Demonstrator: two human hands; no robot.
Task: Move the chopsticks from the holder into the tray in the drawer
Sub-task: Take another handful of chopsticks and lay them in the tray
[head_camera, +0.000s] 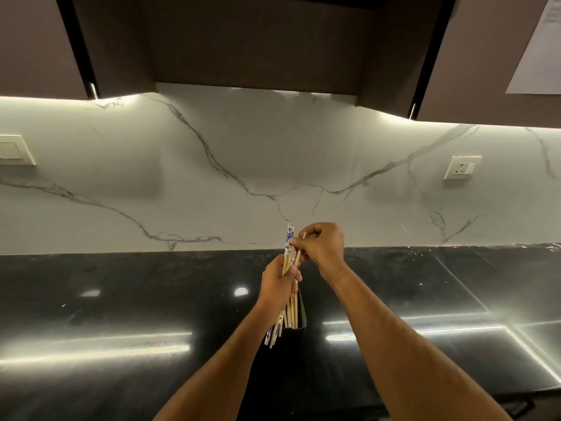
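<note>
Left hand [278, 284] wrapped around the middle of a bundle of pale wooden chopsticks [290, 262], some sheathed in white paper with blue print, grip closed tight on the sticks. Right hand [322, 246] above it, fingertips pinching the upper ends of a few sticks in the same bundle. Bundle held upright, slightly tilted, lower ends reaching into or just over the mouth of a dark, straight-sided holder [299, 317] standing on the glossy black stone counter [121, 314]; cannot tell whether the tips touch inside. Behind, a white marble-look backsplash with grey veins [273, 165], a white wall socket [461, 168] at right, a pale switch plate [15, 150] at left. Dark brown cabinets [258, 41] overhead. Drawer and tray out of view.
</note>
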